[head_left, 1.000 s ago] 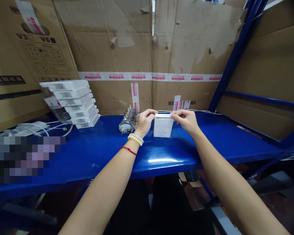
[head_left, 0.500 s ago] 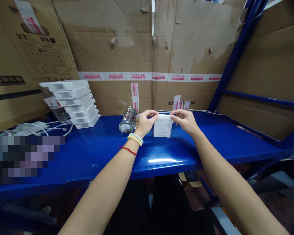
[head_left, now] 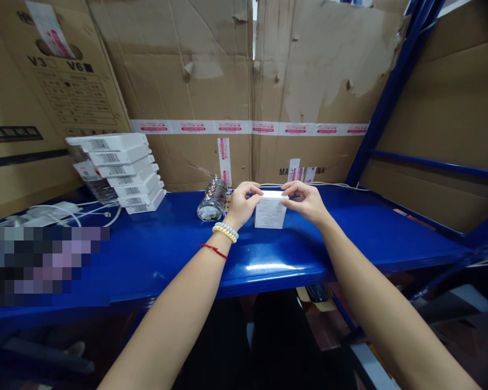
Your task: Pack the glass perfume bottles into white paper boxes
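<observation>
Small white printed cardboard box (head_left: pixel 270 213) stands upright on the glossy blue metal shelf (head_left: pixel 166 254), its top edge pinched between my left hand (head_left: pixel 243 203) and right hand (head_left: pixel 307 201); a clear glass bottle (head_left: pixel 213 201) lies just beside my left hand.

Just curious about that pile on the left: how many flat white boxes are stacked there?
6 show in the stack of flat white boxes, leaning at the left back of the blue shelf, one atop another. More could be hidden behind. A separate small white box stands between both hands.

Head view, forward and down, near shelf (head_left: pixel 166 254)
</observation>
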### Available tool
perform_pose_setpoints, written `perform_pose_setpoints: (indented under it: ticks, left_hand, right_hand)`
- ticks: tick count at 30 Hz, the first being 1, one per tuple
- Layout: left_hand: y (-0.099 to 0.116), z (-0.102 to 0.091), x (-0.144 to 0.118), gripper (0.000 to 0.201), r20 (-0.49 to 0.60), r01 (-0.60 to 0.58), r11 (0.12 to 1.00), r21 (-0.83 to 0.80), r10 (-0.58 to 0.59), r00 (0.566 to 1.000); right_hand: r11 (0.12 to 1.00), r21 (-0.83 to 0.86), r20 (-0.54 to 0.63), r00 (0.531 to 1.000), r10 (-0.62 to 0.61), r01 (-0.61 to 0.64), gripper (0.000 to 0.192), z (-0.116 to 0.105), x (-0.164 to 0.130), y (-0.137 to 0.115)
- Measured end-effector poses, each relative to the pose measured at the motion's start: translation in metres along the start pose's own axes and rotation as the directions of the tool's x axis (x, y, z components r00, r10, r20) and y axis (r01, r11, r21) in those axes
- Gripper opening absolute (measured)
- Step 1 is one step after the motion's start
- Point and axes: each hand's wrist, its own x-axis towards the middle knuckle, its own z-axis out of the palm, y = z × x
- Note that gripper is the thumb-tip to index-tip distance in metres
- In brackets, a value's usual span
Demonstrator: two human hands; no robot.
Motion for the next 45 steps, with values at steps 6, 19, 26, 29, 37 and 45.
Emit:
perform_pose_setpoints:
  ticks: [6, 19, 26, 29, 37, 45]
  left_hand:
    - [0.0, 0.0, 0.0, 0.006, 0.027, -0.003, 0.999, 0.034, 0.002, 1.0]
    - [0.001, 0.001, -0.001, 0.005, 0.036, 0.007, 0.998, 0.058, -0.01, 0.999]
    - [-0.001, 0.003, -0.001, 0.005, 0.032, 0.01, 0.998, 0.055, -0.012, 0.999]
    - [-0.001, 0.003, 0.0, 0.007, 0.035, 0.023, 0.998, 0.056, -0.025, 0.999]
    - [-0.001, 0.001, -0.004, 0.016, 0.129, -0.044, 0.987, 0.154, 0.024, 0.991]
    - [-0.009, -0.004, -0.007, 0.034, 0.289, -0.104, 0.95, 0.295, 0.015, 0.957]
  right_hand:
    - [1.0, -0.01, 0.034, 0.999, -0.016, 0.016, 0.03, -0.002, 0.001, 0.006]
    - [0.999, -0.036, 0.041, 0.999, -0.006, 0.007, 0.034, -0.003, 0.001, 0.005]
    - [0.999, -0.036, 0.063, 0.998, 0.019, -0.017, 0.036, -0.004, 0.001, 0.004]
    - [0.999, -0.023, 0.072, 0.997, 0.031, -0.03, 0.037, -0.004, 0.001, 0.005]
    - [0.998, 0.019, 0.102, 0.993, 0.066, -0.068, 0.035, -0.002, 0.0, 0.001]
    - [0.991, -0.036, 0.187, 0.973, 0.133, -0.129, 0.038, -0.001, -0.004, 0.0]
